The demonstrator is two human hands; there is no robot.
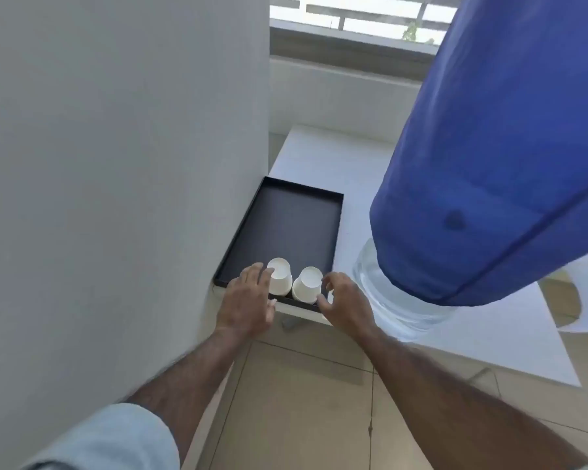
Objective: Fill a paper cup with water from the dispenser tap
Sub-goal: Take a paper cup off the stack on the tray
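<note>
Two white paper cups stand upside down at the near edge of a black tray (286,218): a left cup (279,279) and a right cup (307,283). My left hand (248,301) reaches in from the left, fingers spread, fingertips touching the left cup's side. My right hand (343,300) hovers just right of the right cup, fingers curled and apart, holding nothing. The water dispenser's big bottle (398,296) stands to the right under a blue cloth cover (482,184). No tap is visible.
The tray and dispenser sit on a white table (353,157). A grey wall (116,164) rises directly left of the tray. A window (353,15) lies beyond. Beige floor tiles (302,401) lie under my arms.
</note>
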